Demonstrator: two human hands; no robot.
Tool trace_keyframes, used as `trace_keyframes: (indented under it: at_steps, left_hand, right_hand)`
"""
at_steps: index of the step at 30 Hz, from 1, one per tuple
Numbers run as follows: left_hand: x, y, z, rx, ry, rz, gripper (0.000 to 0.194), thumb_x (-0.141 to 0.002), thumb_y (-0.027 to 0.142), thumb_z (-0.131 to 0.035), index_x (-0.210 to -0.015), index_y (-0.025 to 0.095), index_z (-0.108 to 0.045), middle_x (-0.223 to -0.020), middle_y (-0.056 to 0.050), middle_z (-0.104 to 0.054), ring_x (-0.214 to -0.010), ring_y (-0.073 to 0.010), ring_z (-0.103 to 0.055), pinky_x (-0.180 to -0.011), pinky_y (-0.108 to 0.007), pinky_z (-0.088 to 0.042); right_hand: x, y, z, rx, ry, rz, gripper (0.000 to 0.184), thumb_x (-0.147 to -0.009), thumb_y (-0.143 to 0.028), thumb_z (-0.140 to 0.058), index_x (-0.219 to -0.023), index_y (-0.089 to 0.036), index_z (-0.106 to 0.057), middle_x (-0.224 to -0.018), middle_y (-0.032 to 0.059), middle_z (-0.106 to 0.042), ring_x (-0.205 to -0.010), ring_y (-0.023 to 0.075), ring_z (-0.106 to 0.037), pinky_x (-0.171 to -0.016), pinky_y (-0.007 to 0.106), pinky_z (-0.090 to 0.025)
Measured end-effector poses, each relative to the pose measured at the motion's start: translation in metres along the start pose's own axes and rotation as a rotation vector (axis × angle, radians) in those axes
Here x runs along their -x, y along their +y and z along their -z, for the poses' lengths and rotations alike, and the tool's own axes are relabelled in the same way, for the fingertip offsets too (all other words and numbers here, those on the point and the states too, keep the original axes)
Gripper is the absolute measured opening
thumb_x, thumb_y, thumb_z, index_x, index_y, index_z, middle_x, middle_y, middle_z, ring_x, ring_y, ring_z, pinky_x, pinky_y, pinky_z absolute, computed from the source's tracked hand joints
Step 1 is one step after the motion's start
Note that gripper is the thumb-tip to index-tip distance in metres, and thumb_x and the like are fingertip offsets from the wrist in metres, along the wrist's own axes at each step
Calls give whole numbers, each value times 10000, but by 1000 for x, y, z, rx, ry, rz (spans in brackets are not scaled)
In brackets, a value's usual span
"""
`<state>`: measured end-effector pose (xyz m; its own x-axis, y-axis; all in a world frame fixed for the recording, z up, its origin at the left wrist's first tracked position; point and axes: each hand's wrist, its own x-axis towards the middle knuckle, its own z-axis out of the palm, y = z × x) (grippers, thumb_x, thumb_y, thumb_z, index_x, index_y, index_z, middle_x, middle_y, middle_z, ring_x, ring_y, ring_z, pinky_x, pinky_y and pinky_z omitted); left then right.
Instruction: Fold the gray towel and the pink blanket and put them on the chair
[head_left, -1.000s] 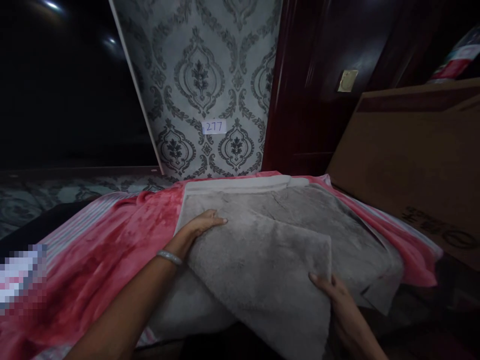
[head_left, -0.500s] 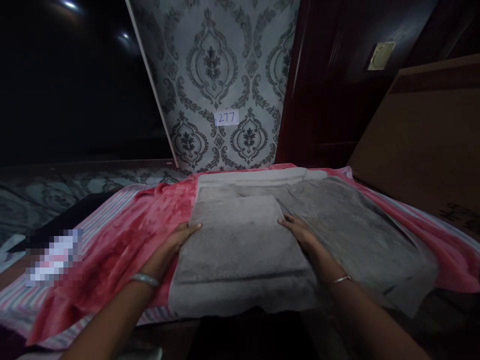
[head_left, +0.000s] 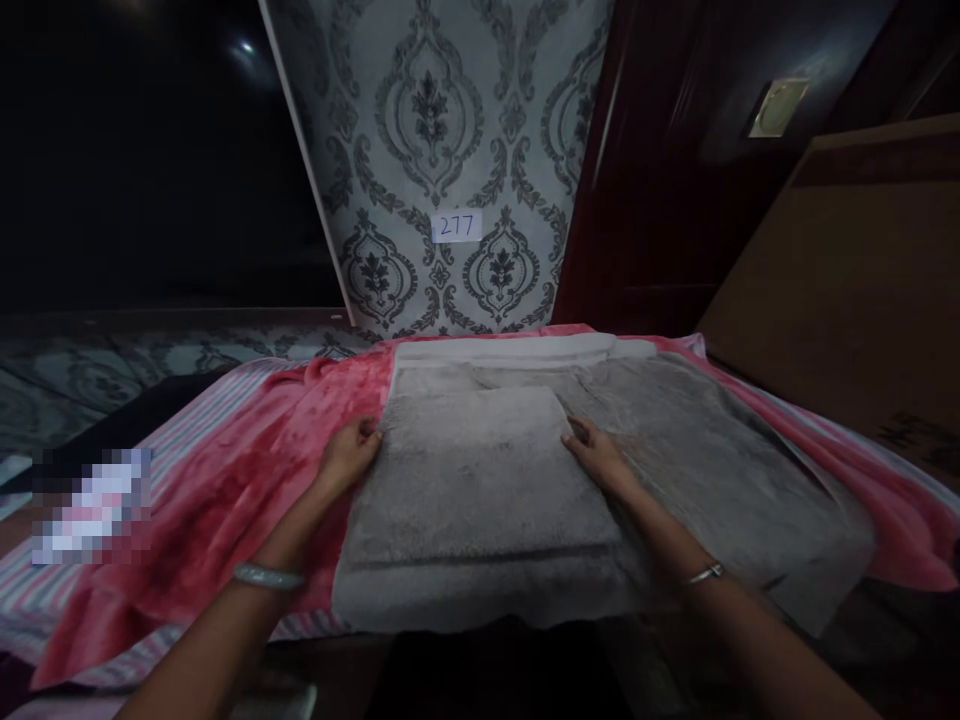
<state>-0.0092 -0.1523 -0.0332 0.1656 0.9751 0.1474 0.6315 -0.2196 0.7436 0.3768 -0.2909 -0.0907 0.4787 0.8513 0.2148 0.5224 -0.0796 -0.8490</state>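
A grey fluffy towel (head_left: 480, 480) lies folded over on a red blanket (head_left: 247, 480) that covers a striped bed. My left hand (head_left: 349, 458) sits at the left edge of the folded flap, fingers curled around that edge. My right hand (head_left: 596, 456) rests at the flap's far right corner, fingers bent and pinching the cloth there. A larger spread of the same grey towel (head_left: 720, 470) extends to the right under the flap. Each wrist wears a bangle.
A patterned grey wall panel with a label reading 277 (head_left: 457, 225) stands behind the bed. A dark red wooden door (head_left: 660, 200) is to its right, and a brown cardboard box (head_left: 847, 290) lies against the bed's right side. The left is dark.
The towel flap has been folded over to the far side and laid flat. Both hands slid up along its sides to the far corners, and their fingers have curled onto the edges.
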Motion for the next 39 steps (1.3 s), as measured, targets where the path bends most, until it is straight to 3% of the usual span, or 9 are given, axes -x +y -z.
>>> trace_keyframes:
  at_steps: [3,8,11,14,18,24,28,33,39]
  left_hand:
    - [-11,33,-14,-278,-24,-209,575,-845,312,-596,-1383,120,-535,-1400,-178,-602,-1286,-300,-581,-1070,-414,-477]
    - [-10,75,-53,-598,-105,-311,623,-957,335,-493,-1515,75,-397,-1615,-216,-322,-1526,-327,-247,-1244,-508,-220]
    - [0,66,-72,-732,-159,-299,616,-999,384,-404,-1539,87,-372,-1625,-215,-291,-1535,-351,-207,-1232,-587,-180]
    - [6,52,-81,-785,-185,-310,614,-1012,399,-362,-1558,117,-350,-1631,-202,-286,-1529,-362,-224,-1216,-617,-191]
    - [5,51,-81,-795,-184,-315,619,-1015,409,-347,-1559,114,-352,-1627,-210,-287,-1527,-368,-228,-1211,-623,-204]
    - [3,56,-80,-822,-185,-316,623,-1013,406,-353,-1561,110,-346,-1622,-212,-305,-1522,-366,-241,-1214,-604,-209]
    - [4,51,-82,-794,-173,-333,620,-1013,411,-345,-1558,115,-352,-1616,-211,-323,-1521,-364,-247,-1210,-603,-212]
    - [-2,55,-77,-734,-173,-349,611,-1008,397,-367,-1547,111,-372,-1611,-218,-332,-1515,-365,-261,-1209,-605,-203]
    - [13,53,-55,-583,-259,-411,538,-1014,326,-322,-1521,189,-440,-1621,-149,-342,-1533,-310,-235,-1221,-593,-200]
  right_hand:
    - [-15,-44,-10,428,62,208,617,-883,-316,-562,-1463,-112,-504,-1487,193,-504,-1367,356,-463,-1157,537,-354]
    - [-19,-118,-62,658,-164,399,618,-1001,-403,-436,-1576,-189,-353,-1646,135,-269,-1509,332,-242,-1203,531,-252]
    - [-5,-120,-96,685,-317,449,602,-1022,-451,-403,-1580,-233,-344,-1665,90,-225,-1534,307,-173,-1216,566,-182]
    - [4,-105,-113,687,-406,432,594,-1031,-462,-378,-1575,-224,-352,-1661,84,-241,-1532,301,-180,-1217,584,-152]
    - [-7,-87,-100,713,-392,410,599,-1035,-480,-363,-1574,-219,-355,-1657,94,-247,-1531,296,-189,-1218,559,-163]
    - [-23,-49,-49,838,-224,169,630,-1036,-475,-335,-1587,-169,-316,-1662,109,-214,-1541,291,-153,-1210,558,-208]
    - [-18,-32,-27,814,-202,73,622,-1029,-410,-335,-1601,-174,-280,-1669,88,-187,-1525,302,-211,-1194,529,-278]
    - [2,-65,-17,808,-209,10,596,-1027,-396,-345,-1579,-170,-339,-1659,95,-222,-1528,340,-182,-1191,594,-249]
    - [72,-126,-75,645,-342,378,680,-1028,-506,-352,-1595,-135,-290,-1663,96,-202,-1544,301,-134,-1241,520,-164]
